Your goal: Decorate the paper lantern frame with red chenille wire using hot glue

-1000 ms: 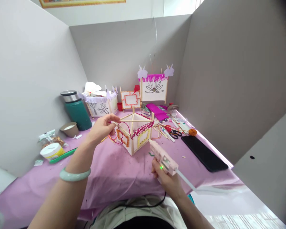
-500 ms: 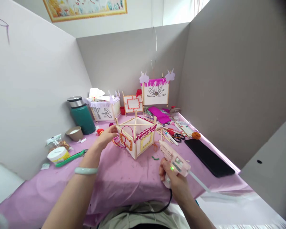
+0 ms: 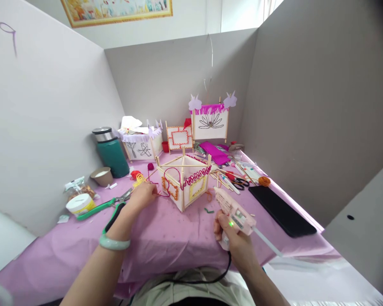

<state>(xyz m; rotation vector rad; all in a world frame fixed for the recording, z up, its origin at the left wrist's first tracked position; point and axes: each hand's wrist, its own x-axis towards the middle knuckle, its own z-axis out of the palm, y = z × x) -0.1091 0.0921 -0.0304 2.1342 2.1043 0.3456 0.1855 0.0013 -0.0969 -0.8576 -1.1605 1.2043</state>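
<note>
My right hand (image 3: 231,231) is wrapped round the grip of a pale pink hot glue gun (image 3: 234,210), with a green light lit; its nozzle points up and left. In front of me stands a frame box (image 3: 182,187) of wooden sticks and white panels, trimmed with wavy magenta, orange and yellow yarn. A loose strand of magenta yarn (image 3: 171,169) loops over its left corner and runs down to my left hand (image 3: 143,196). My left fingers are closed on that strand at the table, just left of the box. The fingertips are partly hidden.
Green-handled pliers (image 3: 97,209), a white tub (image 3: 79,205), a cup (image 3: 101,177) and a green bottle (image 3: 112,157) stand at left. A black phone-like slab (image 3: 282,211), scissors (image 3: 241,183) and sticks lie at right. Decorated panels (image 3: 210,123) stand behind.
My left hand has come away from the box's left side, lower and nearer me, and closed on the magenta yarn. The glue gun and the box stay in place.
</note>
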